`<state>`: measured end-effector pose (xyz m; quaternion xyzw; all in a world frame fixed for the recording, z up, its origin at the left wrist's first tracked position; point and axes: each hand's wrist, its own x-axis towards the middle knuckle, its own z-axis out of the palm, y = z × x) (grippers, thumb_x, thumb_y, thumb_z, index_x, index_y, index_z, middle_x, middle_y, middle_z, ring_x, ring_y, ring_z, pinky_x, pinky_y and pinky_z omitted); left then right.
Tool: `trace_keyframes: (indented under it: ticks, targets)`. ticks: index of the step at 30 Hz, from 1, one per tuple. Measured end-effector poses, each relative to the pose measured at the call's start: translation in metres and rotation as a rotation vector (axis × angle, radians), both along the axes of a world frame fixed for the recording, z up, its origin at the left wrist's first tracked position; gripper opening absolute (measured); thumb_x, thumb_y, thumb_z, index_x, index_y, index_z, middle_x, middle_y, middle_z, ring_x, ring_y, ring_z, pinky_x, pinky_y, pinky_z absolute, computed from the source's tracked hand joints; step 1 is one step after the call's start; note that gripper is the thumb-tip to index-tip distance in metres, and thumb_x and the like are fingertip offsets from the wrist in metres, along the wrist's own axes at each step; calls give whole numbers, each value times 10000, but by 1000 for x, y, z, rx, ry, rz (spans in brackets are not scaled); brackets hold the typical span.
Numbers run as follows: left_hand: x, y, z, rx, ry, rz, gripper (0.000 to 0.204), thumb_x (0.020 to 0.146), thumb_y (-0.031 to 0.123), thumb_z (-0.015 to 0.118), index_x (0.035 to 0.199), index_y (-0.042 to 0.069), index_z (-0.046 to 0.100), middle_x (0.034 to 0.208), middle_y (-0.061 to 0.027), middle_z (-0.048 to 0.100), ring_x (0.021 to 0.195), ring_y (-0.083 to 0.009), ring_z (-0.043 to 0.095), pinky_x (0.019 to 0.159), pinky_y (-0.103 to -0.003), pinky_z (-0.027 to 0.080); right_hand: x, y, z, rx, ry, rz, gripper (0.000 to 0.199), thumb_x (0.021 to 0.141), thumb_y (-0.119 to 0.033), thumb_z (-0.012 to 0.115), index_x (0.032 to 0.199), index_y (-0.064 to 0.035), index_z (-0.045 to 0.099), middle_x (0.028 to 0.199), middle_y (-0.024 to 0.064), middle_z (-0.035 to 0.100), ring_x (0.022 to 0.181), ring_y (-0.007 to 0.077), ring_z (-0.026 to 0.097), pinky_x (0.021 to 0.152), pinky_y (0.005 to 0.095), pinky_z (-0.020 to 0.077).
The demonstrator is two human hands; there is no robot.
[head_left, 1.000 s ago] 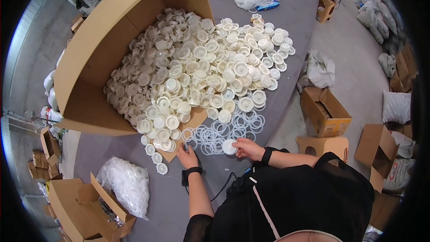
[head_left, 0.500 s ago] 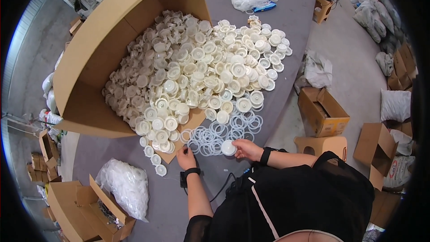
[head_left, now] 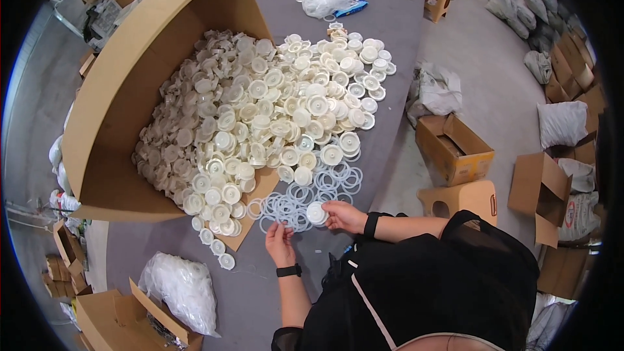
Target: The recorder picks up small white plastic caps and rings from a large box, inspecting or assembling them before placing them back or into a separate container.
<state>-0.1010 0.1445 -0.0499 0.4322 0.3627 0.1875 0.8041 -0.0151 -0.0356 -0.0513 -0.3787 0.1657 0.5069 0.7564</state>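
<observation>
Big tipped-over cardboard box [head_left: 123, 110] spilling a heap of cream plastic caps [head_left: 273, 110] across the grey table [head_left: 403, 39], all up and away from the fingers. Closer in, a patch of clear rings [head_left: 312, 192] lies flat right at the fingertips. Right hand [head_left: 344, 216] has one round cap [head_left: 316, 212] pinched, fingers closed on its edge. Left hand [head_left: 279, 242] sits just beside it, fingers loosely apart, tips touching the nearest rings, so it's the closer hand to them.
</observation>
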Motion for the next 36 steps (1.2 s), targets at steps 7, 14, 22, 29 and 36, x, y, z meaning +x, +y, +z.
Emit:
trace_keyframes:
  ticks: [7, 14, 22, 29, 36]
  targets:
    - [8, -37, 21, 316, -47, -112, 105, 751, -35, 545, 850, -2, 536, 834, -89, 554, 755, -145, 545, 693, -232, 445, 0, 0, 3, 33, -59, 11, 126, 838, -219, 486, 879, -102, 465, 774, 24, 546, 661, 118, 556, 579, 237, 453]
    - [7, -52, 30, 1139, 9, -357, 119, 688, -22, 587, 800, 12, 571, 902, -95, 528, 850, -205, 518, 762, -285, 407, 2, -4, 4, 204, 26, -25, 118, 849, -212, 462, 885, -100, 457, 872, 35, 535, 792, 147, 538, 682, 267, 436]
    - [8, -55, 29, 1081, 7, -368, 109, 696, 0, 601, 800, 12, 571, 912, -95, 528, 864, -207, 513, 778, -297, 399, -4, -1, 5, 144, -133, 16, 177, 814, -186, 528, 948, -84, 473, 886, 22, 533, 802, 110, 527, 680, 246, 433]
    - [5, -52, 10, 147, -1, -178, 159, 751, 33, 577, 895, 35, 510, 879, -57, 540, 733, -146, 540, 663, -244, 450, -5, 2, 11, 194, -200, 26, 197, 812, -165, 531, 976, -71, 473, 832, 16, 538, 746, 104, 536, 645, 221, 435]
    - [5, -46, 16, -342, -49, -167, 102, 761, 51, 548, 835, 54, 478, 705, -24, 532, 547, -102, 488, 493, -204, 388, -8, 3, 15, 220, -216, 67, 181, 840, -191, 470, 963, -58, 478, 781, 13, 531, 620, 105, 528, 577, 215, 425]
